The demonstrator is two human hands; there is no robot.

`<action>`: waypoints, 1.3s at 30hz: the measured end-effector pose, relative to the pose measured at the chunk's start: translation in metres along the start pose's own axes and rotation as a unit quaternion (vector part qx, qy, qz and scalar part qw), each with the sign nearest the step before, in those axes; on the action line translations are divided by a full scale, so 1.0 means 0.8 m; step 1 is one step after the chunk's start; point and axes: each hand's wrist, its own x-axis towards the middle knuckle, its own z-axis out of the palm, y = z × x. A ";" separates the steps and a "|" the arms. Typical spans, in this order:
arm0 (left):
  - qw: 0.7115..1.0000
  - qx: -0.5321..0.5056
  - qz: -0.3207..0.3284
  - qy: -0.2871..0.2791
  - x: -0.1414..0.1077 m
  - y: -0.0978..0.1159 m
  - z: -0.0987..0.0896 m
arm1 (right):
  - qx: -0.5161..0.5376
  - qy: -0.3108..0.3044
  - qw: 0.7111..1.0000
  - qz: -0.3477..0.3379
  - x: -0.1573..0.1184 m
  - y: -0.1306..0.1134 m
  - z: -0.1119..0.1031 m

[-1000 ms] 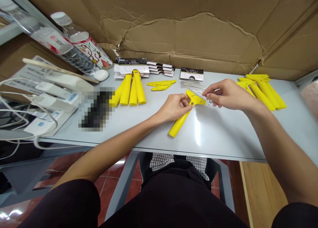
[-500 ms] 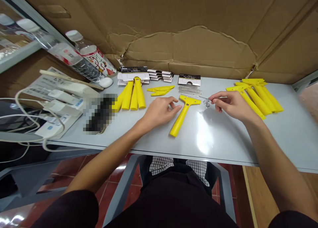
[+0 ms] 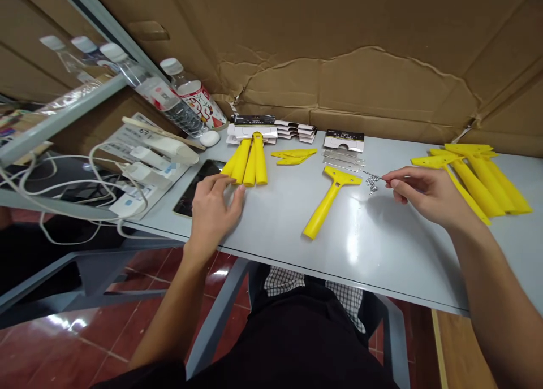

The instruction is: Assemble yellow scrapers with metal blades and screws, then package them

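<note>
Beside small metal parts (image 3: 372,184), the right hand (image 3: 428,195) pinches a thin rod (image 3: 375,176) (left hand (image 3: 214,209), unclenched, near yellow handles (image 3: 250,164)).

On the tabletop (image 3: 275,225), with the scraper (image 3: 326,205) as the dial's centre, the right hand (image 3: 419,191) at 3 o'clock pinches a thin rod (image 3: 376,176), its tip among the screws (image 3: 372,186) at 2 o'clock. The left hand (image 3: 216,208), at 9 o'clock, is empty, fingers over the phone (image 3: 186,199) and beside the handles (image 3: 251,165); contact is unclear. Blades (image 3: 343,161) lie toward 1 o'clock, yellow strips (image 3: 294,156) at 11, more scrapers (image 3: 487,177) near 3, beyond the right hand.
</note>
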 end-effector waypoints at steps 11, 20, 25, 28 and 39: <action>0.989 -0.066 0.124 -0.045 0.008 0.109 0.006 | -0.011 0.013 1.000 0.005 0.000 -0.003 -0.001; 0.931 -0.066 0.180 -0.310 0.053 0.212 0.054 | -0.003 0.012 1.000 0.003 0.004 -0.008 0.014; 0.931 -0.068 0.176 -0.313 0.058 0.225 0.070 | -0.041 0.008 0.999 -0.007 0.004 -0.013 0.017; 0.929 -0.129 0.160 -0.307 0.060 0.217 0.079 | -0.046 0.002 0.999 -0.014 0.005 -0.015 0.019; 0.796 -0.475 -0.087 -0.366 0.064 0.202 0.087 | -0.051 -0.028 0.996 -0.067 0.022 -0.047 0.019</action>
